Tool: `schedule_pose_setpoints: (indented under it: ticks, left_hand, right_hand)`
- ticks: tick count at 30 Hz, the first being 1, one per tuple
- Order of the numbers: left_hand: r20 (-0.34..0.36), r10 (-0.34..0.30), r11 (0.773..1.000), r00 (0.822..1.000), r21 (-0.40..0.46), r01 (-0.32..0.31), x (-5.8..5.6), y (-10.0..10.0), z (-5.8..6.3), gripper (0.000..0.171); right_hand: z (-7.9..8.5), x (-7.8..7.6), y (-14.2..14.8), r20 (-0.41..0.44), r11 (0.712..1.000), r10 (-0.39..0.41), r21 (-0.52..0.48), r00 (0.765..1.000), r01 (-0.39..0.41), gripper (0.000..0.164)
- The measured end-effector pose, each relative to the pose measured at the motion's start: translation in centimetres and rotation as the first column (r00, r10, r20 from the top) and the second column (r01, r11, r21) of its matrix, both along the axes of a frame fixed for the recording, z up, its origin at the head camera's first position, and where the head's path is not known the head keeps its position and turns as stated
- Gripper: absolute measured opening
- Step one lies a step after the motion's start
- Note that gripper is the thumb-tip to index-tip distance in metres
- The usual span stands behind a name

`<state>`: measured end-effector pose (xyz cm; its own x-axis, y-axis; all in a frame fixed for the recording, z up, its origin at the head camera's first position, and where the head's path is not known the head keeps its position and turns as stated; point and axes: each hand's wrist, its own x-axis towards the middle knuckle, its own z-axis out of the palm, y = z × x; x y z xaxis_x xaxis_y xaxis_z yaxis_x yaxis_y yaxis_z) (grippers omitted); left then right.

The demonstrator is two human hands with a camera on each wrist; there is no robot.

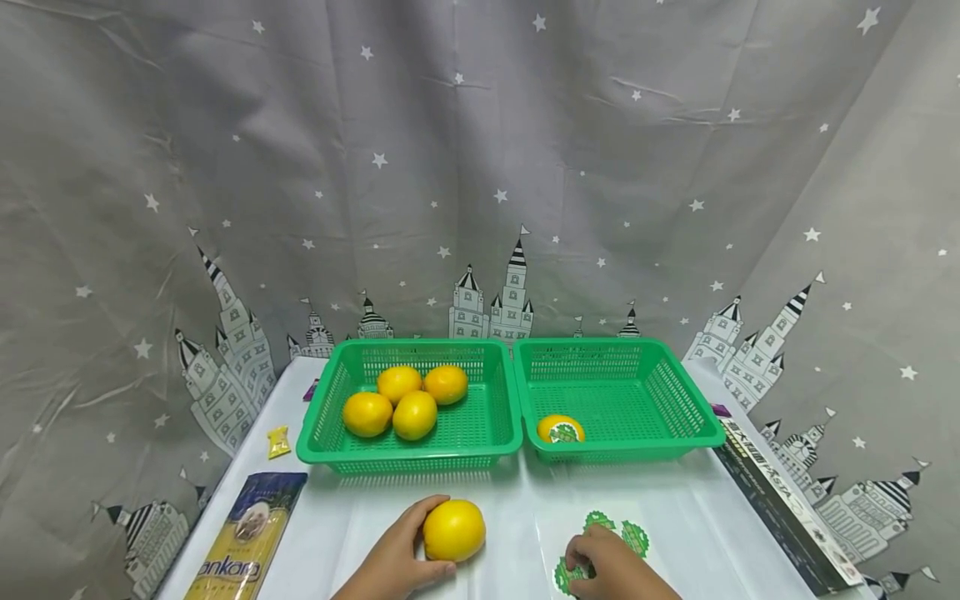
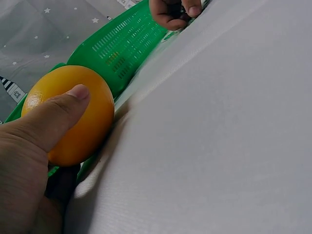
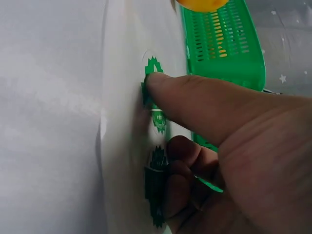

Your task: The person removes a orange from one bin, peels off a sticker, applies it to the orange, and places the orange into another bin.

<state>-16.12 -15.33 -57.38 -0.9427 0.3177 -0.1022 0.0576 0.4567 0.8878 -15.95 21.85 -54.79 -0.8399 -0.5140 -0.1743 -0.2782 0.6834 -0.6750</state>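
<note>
My left hand (image 1: 408, 554) holds a yellow-orange lemon (image 1: 454, 530) low over the white table, in front of the left basket. In the left wrist view the thumb (image 2: 58, 114) lies along the near side of the lemon (image 2: 100, 124). My right hand (image 1: 611, 567) is down at a clear sheet of green round stickers (image 1: 634, 538). In the right wrist view one fingertip (image 3: 158, 83) touches a green sticker (image 3: 158, 119), and the other fingers are bent beside another. I cannot tell whether a sticker is pinched between them.
Several lemons (image 1: 400, 383) sit in the left green basket (image 1: 480, 458). One lemon (image 1: 551, 422) with a green sticker lies in the right green basket (image 1: 630, 452). A pasta packet (image 1: 251, 533) and a yellow wrapped sweet (image 1: 278, 442) lie left; a long black box (image 1: 787, 508) lies right.
</note>
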Motion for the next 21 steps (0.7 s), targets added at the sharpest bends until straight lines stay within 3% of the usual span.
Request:
schedule_pose_setpoints:
  ticks: [8,15,21]
  left_hand:
    - [-0.013,-0.012,1.000,1.000,-0.003,0.012,0.01,0.08,-0.06,0.091]
    - [-0.020,-0.016,1.000,1.000,-0.010,0.016,-0.04,0.08,0.00,0.093]
    - [-0.020,-0.017,1.000,1.000,-0.002,0.017,-0.02,0.04,0.11,0.093]
  right_hand:
    - [0.20,-0.19,-0.26,0.070,0.997,-0.074,0.029,0.995,0.072,0.033]
    - [-0.17,-0.29,-0.34,0.007,0.997,-0.070,0.010,0.998,0.070,0.027]
    - [-0.05,-0.51,-0.51,0.012,0.997,-0.072,0.023,0.997,0.072,0.025]
